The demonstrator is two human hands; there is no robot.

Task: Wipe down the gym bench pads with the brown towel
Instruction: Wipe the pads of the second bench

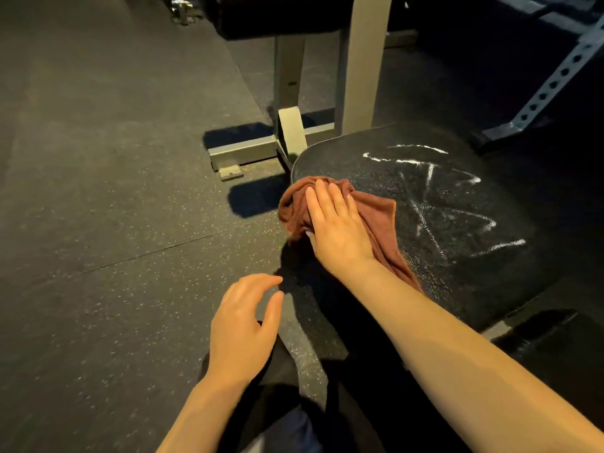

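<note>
Right hand [336, 228] presses flat, fingers straight, on the bunched brown terry towel [376, 217] at nine o'clock on the black speckled bench pad [457, 273]; best swept firmly toward white chalk streaks [434, 194] at three o'clock, while left hand [242, 328] hovers released.

A soft, fuzzy cloth brown towel [376, 214] is seen on a black bench pad [457, 223], grainy and streaked with white. Smooth painted metal frame [242, 150]. Rough, speckled rubber floor [114, 223].
</note>
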